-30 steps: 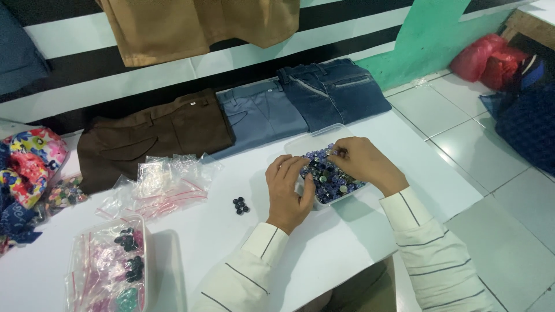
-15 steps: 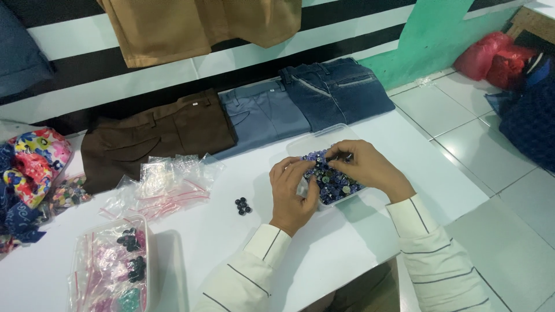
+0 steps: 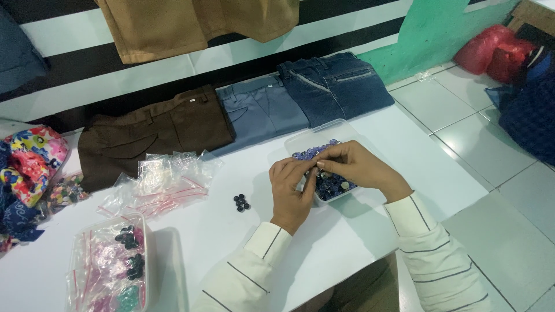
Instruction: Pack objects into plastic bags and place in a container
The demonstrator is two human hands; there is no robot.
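A clear plastic tray (image 3: 300,140) full of small blue and dark buttons (image 3: 330,184) lies on the white table (image 3: 231,242). Both hands hover over it. My left hand (image 3: 292,193) rests at the tray's near-left edge, fingers curled, with its fingertips meeting those of my right hand (image 3: 352,164). My right hand pinches something small above the buttons; I cannot make out what. A small cluster of dark buttons (image 3: 241,202) lies loose on the table left of my left hand.
Folded trousers lie along the table's back: brown (image 3: 150,130), grey-blue (image 3: 263,110), dark denim (image 3: 332,84). Empty zip bags (image 3: 165,179) lie at centre-left, and a clear box (image 3: 110,266) of bagged buttons sits front left. Floral cloth (image 3: 29,164) is far left. Red bags (image 3: 497,49) stand on the tiled floor.
Both hands stay over the button tray; the fingertips have come together more closely above the buttons. The view has shifted slightly.
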